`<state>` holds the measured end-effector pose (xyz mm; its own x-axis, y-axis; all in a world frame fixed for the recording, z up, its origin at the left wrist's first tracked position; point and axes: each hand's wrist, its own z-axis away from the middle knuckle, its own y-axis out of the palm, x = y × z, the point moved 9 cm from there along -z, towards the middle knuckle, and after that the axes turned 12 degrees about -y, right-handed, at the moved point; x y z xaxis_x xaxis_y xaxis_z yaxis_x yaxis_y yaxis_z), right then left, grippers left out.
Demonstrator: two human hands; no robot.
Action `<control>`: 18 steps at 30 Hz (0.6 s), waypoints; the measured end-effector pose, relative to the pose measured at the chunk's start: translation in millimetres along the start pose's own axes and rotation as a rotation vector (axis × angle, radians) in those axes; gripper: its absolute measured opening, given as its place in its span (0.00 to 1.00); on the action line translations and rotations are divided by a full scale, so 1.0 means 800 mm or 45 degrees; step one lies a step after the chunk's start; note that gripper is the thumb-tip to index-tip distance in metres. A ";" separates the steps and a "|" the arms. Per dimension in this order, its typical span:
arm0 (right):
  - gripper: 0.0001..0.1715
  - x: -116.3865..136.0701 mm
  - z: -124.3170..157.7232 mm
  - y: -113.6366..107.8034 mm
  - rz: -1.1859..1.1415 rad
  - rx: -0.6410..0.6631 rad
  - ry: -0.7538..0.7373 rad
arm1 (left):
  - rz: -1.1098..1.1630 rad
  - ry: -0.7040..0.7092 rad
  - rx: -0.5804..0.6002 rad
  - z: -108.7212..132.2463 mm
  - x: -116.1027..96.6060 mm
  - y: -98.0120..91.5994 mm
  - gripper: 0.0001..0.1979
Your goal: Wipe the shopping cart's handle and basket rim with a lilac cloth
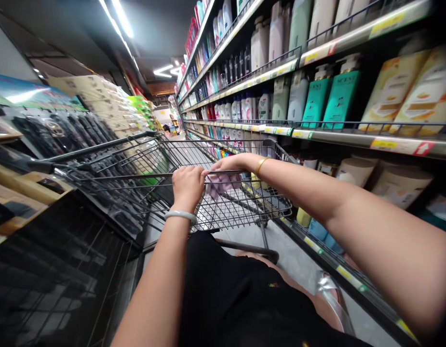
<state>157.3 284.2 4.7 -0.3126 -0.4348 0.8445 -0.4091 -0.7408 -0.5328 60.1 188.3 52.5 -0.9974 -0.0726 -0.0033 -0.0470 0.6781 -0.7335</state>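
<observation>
My left hand [187, 185], a pale bangle at its wrist, is closed around the near top rim of a dark wire shopping cart [244, 212]. Close beside it, my right hand [232, 163], with a gold-coloured bangle, bends over the same rim, its fingers curled down toward the inside of the basket. A soft, crumpled purple item [223, 185] hangs directly under these fingers, seen partly through the wires; its kind is unclear. The right fingertips are partly hidden.
Shelves of shampoo-like pump bottles [344, 94] line the right side, with price rails [331, 137] jutting out. Hanging dark packages [56, 130] and stacked goods [100, 103] stand left. A black glossy panel [56, 270] is near on the left. Grey floor [298, 270] shows below the cart.
</observation>
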 end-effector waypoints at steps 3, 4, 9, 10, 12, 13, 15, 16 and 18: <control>0.15 0.025 -0.004 -0.017 -0.198 -0.224 -0.313 | 0.020 -0.023 0.036 0.000 0.000 0.002 0.23; 0.15 0.029 -0.004 -0.018 -0.228 -0.228 -0.357 | 0.036 -0.028 0.048 0.000 0.000 0.002 0.23; 0.21 -0.011 0.003 0.012 0.109 0.200 0.138 | 0.055 -0.037 0.044 0.002 -0.002 -0.001 0.24; 0.23 -0.021 0.008 0.016 0.163 0.277 0.261 | 0.042 -0.037 0.035 0.003 -0.003 -0.002 0.24; 0.27 -0.034 0.018 0.020 0.219 0.372 0.424 | 0.019 -0.036 0.022 0.003 -0.004 -0.003 0.24; 0.28 -0.038 0.020 0.021 0.231 0.385 0.460 | 0.013 -0.037 0.017 0.004 -0.004 -0.004 0.24; 0.28 -0.034 0.017 0.021 0.215 0.346 0.409 | 0.011 -0.034 0.017 0.004 -0.005 -0.004 0.22; 0.27 -0.027 0.012 0.019 0.178 0.281 0.307 | 0.013 -0.033 0.017 0.004 -0.005 -0.004 0.22; 0.21 -0.001 0.000 0.010 0.026 0.101 -0.021 | 0.022 -0.031 0.010 0.005 -0.005 -0.004 0.21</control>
<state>154.5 278.6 0.2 -0.3057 -0.4579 0.8348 -0.3333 -0.7698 -0.5443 64.7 183.5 52.4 -0.9964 -0.0787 -0.0320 -0.0295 0.6735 -0.7386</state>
